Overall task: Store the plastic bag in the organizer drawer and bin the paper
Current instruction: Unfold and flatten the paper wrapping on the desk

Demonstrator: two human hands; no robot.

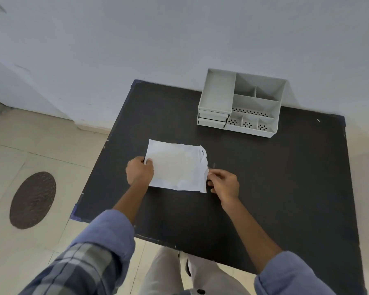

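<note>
A white plastic bag (176, 166) lies flat in the middle of the black table (275, 177), its handle cut-out at the right end. My left hand (139, 173) pinches the bag's left edge between thumb and fingers. At the bag's lower right edge my right hand (223, 184) has its fingers curled on the edge. The grey desk organizer (241, 103) stands at the back of the table against the wall, with two small shut drawers (212, 118) at its lower left. No separate paper and no bin can be made out.
The organizer has several open compartments on top. A white wall (179, 39) runs right behind the table. Tiled floor lies to the left with a dark oval mat (32, 200). My legs are at the table's near edge.
</note>
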